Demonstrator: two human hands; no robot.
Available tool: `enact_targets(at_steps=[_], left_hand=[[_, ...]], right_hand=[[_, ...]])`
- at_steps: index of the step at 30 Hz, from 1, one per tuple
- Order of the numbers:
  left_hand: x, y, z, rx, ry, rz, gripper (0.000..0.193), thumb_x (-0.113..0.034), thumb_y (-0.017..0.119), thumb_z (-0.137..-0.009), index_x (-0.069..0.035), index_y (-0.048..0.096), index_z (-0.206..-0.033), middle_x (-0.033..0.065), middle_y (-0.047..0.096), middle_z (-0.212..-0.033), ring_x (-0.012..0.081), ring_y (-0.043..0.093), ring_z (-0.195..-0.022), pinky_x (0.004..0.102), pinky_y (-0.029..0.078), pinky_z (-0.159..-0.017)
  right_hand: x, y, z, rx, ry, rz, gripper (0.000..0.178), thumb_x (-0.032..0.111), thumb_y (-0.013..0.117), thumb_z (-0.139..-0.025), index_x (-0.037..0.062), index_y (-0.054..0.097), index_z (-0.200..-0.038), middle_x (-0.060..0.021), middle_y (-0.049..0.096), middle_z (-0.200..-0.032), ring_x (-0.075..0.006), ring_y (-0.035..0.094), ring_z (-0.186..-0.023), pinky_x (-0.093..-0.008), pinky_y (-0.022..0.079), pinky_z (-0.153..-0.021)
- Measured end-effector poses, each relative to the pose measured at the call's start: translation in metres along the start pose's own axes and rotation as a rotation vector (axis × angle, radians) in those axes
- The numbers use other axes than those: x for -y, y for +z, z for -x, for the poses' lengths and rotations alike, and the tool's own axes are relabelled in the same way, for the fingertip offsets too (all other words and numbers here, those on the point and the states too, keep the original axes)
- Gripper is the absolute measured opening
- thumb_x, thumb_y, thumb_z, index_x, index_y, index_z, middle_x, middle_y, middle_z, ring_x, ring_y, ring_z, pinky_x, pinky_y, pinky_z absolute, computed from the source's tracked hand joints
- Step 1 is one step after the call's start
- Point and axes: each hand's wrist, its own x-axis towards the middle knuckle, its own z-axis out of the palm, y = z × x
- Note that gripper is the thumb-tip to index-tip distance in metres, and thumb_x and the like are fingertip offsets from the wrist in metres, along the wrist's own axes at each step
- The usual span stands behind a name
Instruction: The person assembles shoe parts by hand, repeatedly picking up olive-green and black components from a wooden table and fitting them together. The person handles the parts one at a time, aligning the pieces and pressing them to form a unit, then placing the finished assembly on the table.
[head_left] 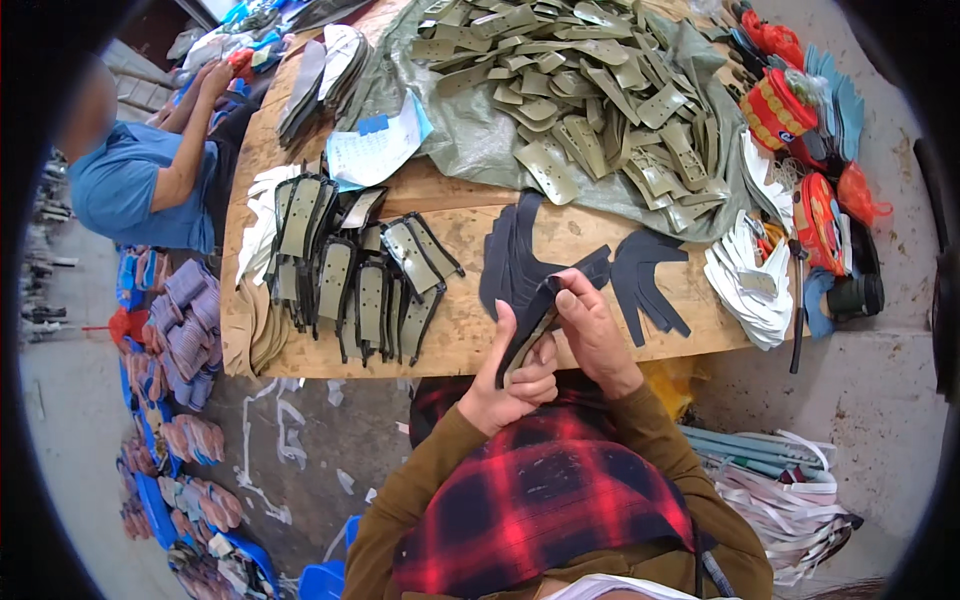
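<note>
Just beyond the table's near edge, I hold an olive plate wrapped with a black piece (525, 345), tilted up to the right. My left hand (515, 383) is closed round its lower part, fingers curled and thumb along the side. At the upper end, my right hand (598, 335) pinches the black material between thumb and fingers. Closest to my hands on the table lie black curved cutouts (503, 265) and a second fan of black cutouts (648, 285). To the left are stacked several black-edged olive plates (333, 280).
A large heap of bare olive plates (600, 95) lies on a green sheet (470, 140). White cutouts (755, 290) sit at the right, tan cutouts (255, 335) at the left. Behind the black-edged stack is a paper sheet (372, 155). A person in blue (140, 185) sits at the left.
</note>
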Motion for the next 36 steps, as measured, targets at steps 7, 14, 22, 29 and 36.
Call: enact_targets(at_steps=[7,14,22,29,36], left_hand=[[-0.009,0.013,0.017,-0.039,0.087,-0.474,0.087,-0.075,0.028,-0.091,0.001,0.053,-0.126,0.0098,0.063,-0.093,0.0167,0.061,-0.075,0.0281,0.052,-0.067],[-0.013,0.029,0.021,-0.294,0.013,-0.685,0.028,-0.026,0.046,-0.102,-0.002,0.055,-0.113,0.0062,0.06,-0.089,0.0143,0.061,-0.074,0.0268,0.053,-0.06],[-0.019,0.028,0.023,-0.262,0.041,-0.558,0.021,-0.02,0.051,-0.1,0.0,0.055,-0.108,0.0057,0.059,-0.089,0.0124,0.06,-0.069,0.0203,0.047,-0.043],[-0.024,0.028,0.026,-0.393,0.139,-0.845,0.031,-0.028,0.049,-0.102,0.0,0.055,-0.114,0.0042,0.06,-0.08,0.01,0.059,-0.064,0.0201,0.044,-0.042],[-0.109,0.058,0.055,-1.304,0.717,-2.389,0.057,-0.04,0.062,-0.091,-0.005,0.049,-0.134,0.0177,0.056,-0.122,0.0359,0.059,-0.101,0.0427,0.05,-0.078]], right_hand=[[0.004,-0.007,0.001,-0.031,0.086,0.086,0.013,0.02,0.058,-0.098,0.0083,0.056,-0.094,0.0052,0.054,-0.084,-0.0026,0.047,-0.078,-0.0208,0.04,-0.073],[0.016,0.008,0.005,-0.062,0.304,0.118,0.022,0.019,0.061,-0.095,0.0045,0.048,-0.104,-0.0003,0.055,-0.079,-0.0081,0.056,-0.06,-0.0221,0.047,-0.051],[0.007,0.016,0.005,-0.01,0.104,0.14,0.039,0.017,0.057,-0.097,0.0037,0.044,-0.131,-0.0043,0.061,-0.09,-0.0083,0.06,-0.068,-0.0213,0.049,-0.06],[-0.003,0.006,0.013,0.069,0.044,0.342,0.046,0.012,0.05,-0.1,0.0037,0.037,-0.143,-0.0048,0.059,-0.099,-0.0096,0.06,-0.078,-0.0225,0.048,-0.07],[0.015,-0.007,0.005,-0.169,-0.244,0.892,0.021,0.009,0.062,-0.091,-0.0005,0.063,-0.109,-0.0103,0.065,-0.094,-0.0176,0.063,-0.087,-0.028,0.049,-0.077]])
